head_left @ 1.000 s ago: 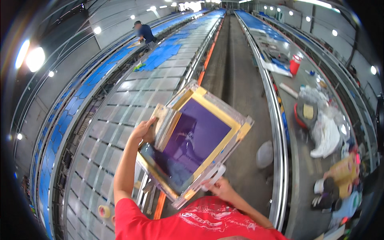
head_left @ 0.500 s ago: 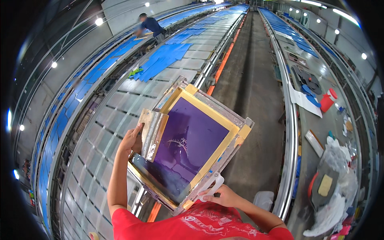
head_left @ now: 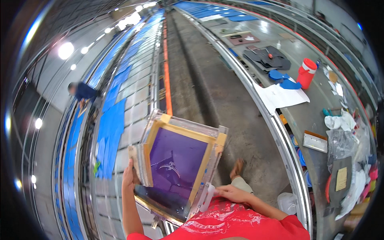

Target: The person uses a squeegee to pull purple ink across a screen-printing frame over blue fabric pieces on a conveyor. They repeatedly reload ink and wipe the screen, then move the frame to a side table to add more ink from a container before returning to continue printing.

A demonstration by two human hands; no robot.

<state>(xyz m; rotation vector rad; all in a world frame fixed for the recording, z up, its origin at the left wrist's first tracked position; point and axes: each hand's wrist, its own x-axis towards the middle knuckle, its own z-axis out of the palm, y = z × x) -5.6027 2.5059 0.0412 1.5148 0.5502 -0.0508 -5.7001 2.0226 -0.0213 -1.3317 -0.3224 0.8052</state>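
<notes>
In front of my body is a tilted printing screen (head_left: 176, 168) with purple mesh, a pale fern-like motif and yellow-taped inner edges. Dark wet ink (head_left: 166, 202) pools along its near end. My left hand (head_left: 128, 178) is closed on a wide squeegee (head_left: 141, 165) with a worn wooden grip, which rests at the screen's left side; some of the fingers are hidden behind it. At the near right corner, my right hand (head_left: 234, 194) is closed at the white handle (head_left: 206, 197) fixed to the frame.
Long print tables with blue fabric pieces (head_left: 112, 132) run along the left, where a co-worker (head_left: 84, 92) leans over. Concrete aisle floor (head_left: 200, 88) lies ahead. On the right-hand table (head_left: 276, 120) are a red jug (head_left: 307, 74), white paper (head_left: 280, 98), another squeegee (head_left: 315, 141) and plastic bags (head_left: 344, 140).
My view has swung to the right, toward the aisle and right-hand table. The screen has turned more upright in the picture, with the squeegee and both hands staying on it. A foot now shows below.
</notes>
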